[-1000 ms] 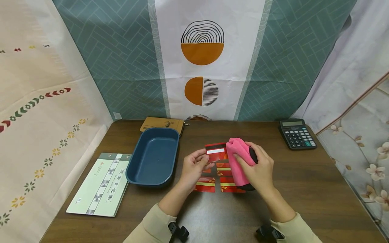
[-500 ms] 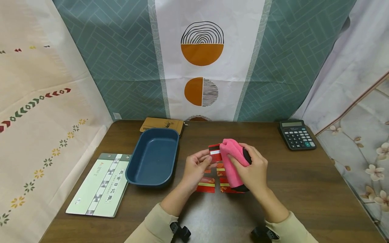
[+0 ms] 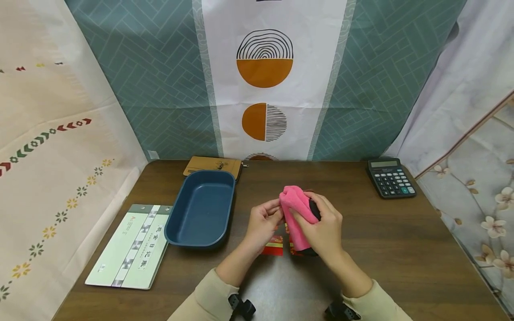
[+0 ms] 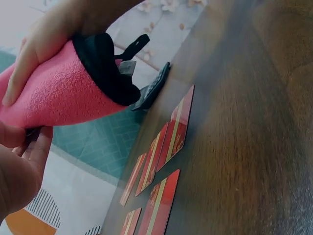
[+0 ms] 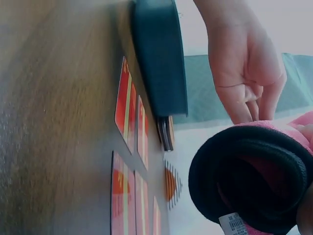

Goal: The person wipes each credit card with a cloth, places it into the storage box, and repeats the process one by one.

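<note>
My right hand (image 3: 323, 225) grips a rolled pink towel (image 3: 290, 198) with black edging, raised over the table. In the left wrist view, a black loop and a tag stick out of its black-edged end. The right wrist view looks into that end, which is rolled hollow. My left hand (image 3: 262, 225) pinches a card (image 4: 32, 132) at the towel's side; only a dark sliver of it shows, the rest hidden by fingers and towel. Below lie several red cards (image 3: 273, 246) with yellow stripes, laid flat in rows and partly covered from above by the hands and towel.
Left of the hands stands a deep blue tray (image 3: 199, 240), with a tan notebook (image 3: 214, 165) behind it. A pale green account book (image 3: 127, 247) lies at the table's left. At the back right is a black calculator (image 3: 391, 178). A patterned cloth backdrop (image 3: 168, 89) hangs behind.
The right hand has moved the towel left, toward the left hand, which shifted slightly right. The red card between the left fingers, plainly visible earlier, has passed almost wholly behind the towel.
</note>
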